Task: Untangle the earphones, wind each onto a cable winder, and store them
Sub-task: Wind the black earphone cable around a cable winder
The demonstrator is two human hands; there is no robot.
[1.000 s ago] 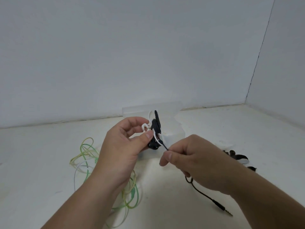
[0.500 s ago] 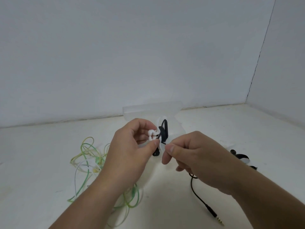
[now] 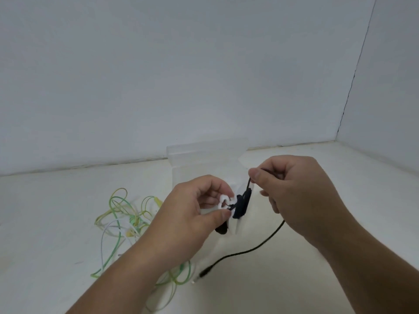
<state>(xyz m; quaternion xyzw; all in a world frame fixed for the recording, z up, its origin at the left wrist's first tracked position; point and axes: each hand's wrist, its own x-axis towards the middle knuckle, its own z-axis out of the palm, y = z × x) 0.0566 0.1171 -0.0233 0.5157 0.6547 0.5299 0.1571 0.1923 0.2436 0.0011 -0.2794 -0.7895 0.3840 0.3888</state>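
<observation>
A: Start with the big things. Why is the clear box (image 3: 204, 155) sitting at the back of the tabletop (image 3: 340, 189)?

B: My guess is it waits there as the storage place, open and within reach, directly behind the hands. Left of it, the green and yellow earphones (image 3: 118, 214) lie in a loose heap on the tabletop, not yet wound.

A: And the hands are raised above the surface?

B: Yes, so the cord can swing freely around the winder. The left hand (image 3: 188, 214) holds the white winder (image 3: 223, 201) steady, thumb and fingers pressed onto it. The right hand (image 3: 292, 191) has its thumb and forefinger pinched together on the black cord (image 3: 269, 237), just above the winder, probably keeping it taut for the next turn.

A: Where is the black earphone overall?

B: Mostly in mid-air between the hands. A dark bundle sits wrapped on the winder; the spare length drops from under the right hand down to the tabletop.

A: Which way does it run?

B: The winder's long axis stands roughly upright, slightly tilted. The free tail curves down and leftwards, ending in the plug (image 3: 205, 271), which points towards the lower left, near the green loops.
</observation>
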